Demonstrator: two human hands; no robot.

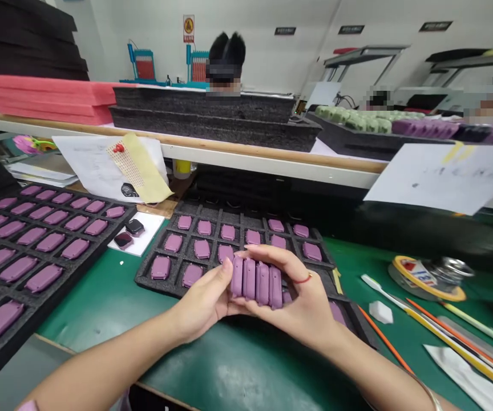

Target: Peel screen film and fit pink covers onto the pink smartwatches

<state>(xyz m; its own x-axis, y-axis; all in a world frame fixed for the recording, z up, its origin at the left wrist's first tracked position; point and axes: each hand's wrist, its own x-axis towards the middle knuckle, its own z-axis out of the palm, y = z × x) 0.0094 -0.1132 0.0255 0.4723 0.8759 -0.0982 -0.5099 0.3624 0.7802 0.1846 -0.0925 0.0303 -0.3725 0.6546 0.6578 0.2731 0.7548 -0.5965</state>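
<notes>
Several purple watch cases [256,282], lined up side by side in a row, are held between my two hands above the middle tray. My left hand [206,294] grips the left end of the row, its thumb pressed on the outermost case. Curved around the top and right side, my right hand [302,297] closes on the other end, with fingers along the top. Beneath them lies a black foam tray [146,278] with compartments, many holding one purple case each; my hands hide part of it. A second black foam tray [58,290] at the left holds more purple cases.
Two dark watch-like pieces [134,227] lie on white paper between the trays. At right are a toothbrush [394,299], orange sticks [386,339], a white block [380,312] and a round tin [428,277]. A shelf [246,154] crosses ahead, bearing foam stacks. Other people are beyond.
</notes>
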